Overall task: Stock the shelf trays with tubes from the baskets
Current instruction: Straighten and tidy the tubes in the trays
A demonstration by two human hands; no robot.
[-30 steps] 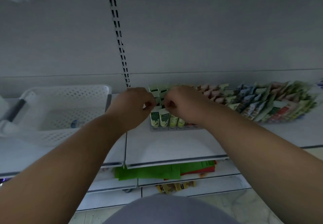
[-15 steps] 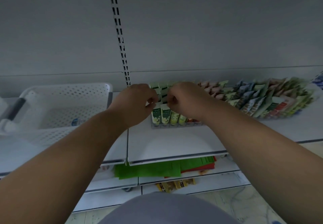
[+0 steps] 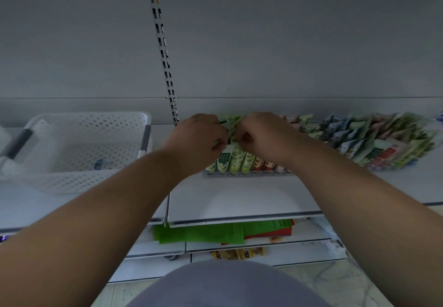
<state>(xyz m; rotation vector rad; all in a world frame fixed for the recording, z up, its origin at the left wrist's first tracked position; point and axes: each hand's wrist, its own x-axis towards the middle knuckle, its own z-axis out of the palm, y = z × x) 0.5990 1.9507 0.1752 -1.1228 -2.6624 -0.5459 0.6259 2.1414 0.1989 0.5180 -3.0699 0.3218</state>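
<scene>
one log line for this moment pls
step: seating green tube in shelf tray | left hand: pinching tube | right hand: pinching tube | white basket: left of the tray, nearly empty

Tubes in my hands: pale green tubes [image 3: 232,124], crimped ends up, pinched between my left hand [image 3: 200,139] and my right hand [image 3: 260,136], over the far part of the tray.
Tray: clear shelf tray [image 3: 244,174] on the white shelf, its low front rail facing me, just right of the slotted upright.
Front row: tubes [image 3: 236,161] leaning back side by side, green at the left, red and orange to the right.
Right rows: more tubes [image 3: 383,139], blue, green, red, packed slantwise.
Basket: white perforated basket [image 3: 96,119], far left, a small blue item [image 3: 102,163] on its floor.
</scene>
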